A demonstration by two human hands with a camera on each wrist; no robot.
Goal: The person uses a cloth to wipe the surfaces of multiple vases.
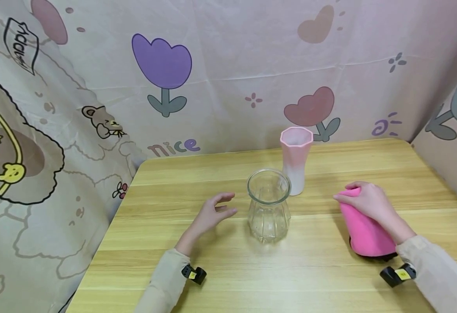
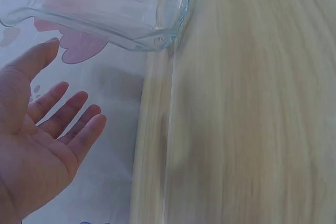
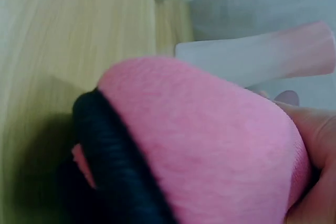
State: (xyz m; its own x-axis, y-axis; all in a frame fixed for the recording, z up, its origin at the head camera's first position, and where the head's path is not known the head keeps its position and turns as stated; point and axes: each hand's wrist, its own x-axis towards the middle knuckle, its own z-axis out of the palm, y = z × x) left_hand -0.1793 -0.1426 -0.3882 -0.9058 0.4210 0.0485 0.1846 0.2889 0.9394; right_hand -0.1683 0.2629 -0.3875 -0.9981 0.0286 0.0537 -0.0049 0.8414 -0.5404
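Observation:
A clear ribbed glass vase [image 1: 268, 221] stands upright near the middle of the table. Just to its left is my left hand [image 1: 209, 213], thumb and fingers spread apart with nothing between them; the left wrist view shows the same hand [image 2: 47, 135] with its palm bare beside the glass. On the right, my right hand [image 1: 371, 202] grips the narrow top of a soft, fuzzy pink cloth thing [image 1: 369, 237] with a black lower edge. Its pink side [image 3: 199, 140] and thick black band [image 3: 115, 150] fill much of the right wrist view.
A pink-and-white vase [image 1: 296, 165] with a faceted rim stands close behind the glass one, to its right. The wooden table [image 1: 291, 278] ends at a patterned cloth backdrop [image 1: 228, 78], and more patterned cloth hangs along both sides.

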